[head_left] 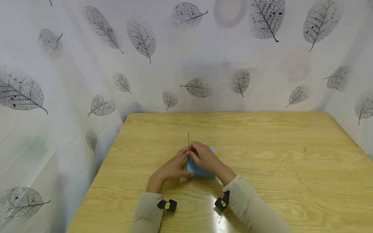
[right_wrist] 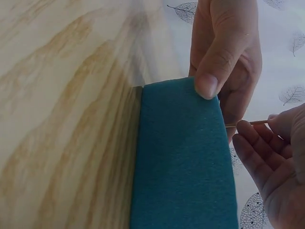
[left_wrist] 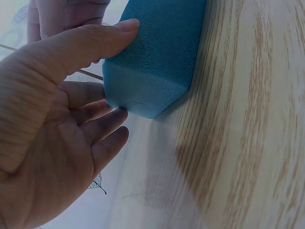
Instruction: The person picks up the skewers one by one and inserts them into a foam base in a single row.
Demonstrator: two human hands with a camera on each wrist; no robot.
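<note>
A blue foam block (head_left: 201, 172) stands on the table in front of the person. My left hand (head_left: 172, 167) grips its left end, the thumb on the near face and fingers at the far side, as the left wrist view shows with the block (left_wrist: 157, 47) large. Between thumb and fingertips, my right hand (head_left: 208, 159) pinches a thin wooden stick (head_left: 188, 137) above that same end. In the right wrist view the stick (right_wrist: 259, 122) runs to the block's top edge, where its tip is hidden behind the block (right_wrist: 183, 157).
Several more thin sticks (head_left: 256, 171) lie side by side on the wooden table (head_left: 291, 136), right of the block and partly behind the right wrist. A pale curtain with leaf prints (head_left: 198, 87) hangs behind the table and along its sides.
</note>
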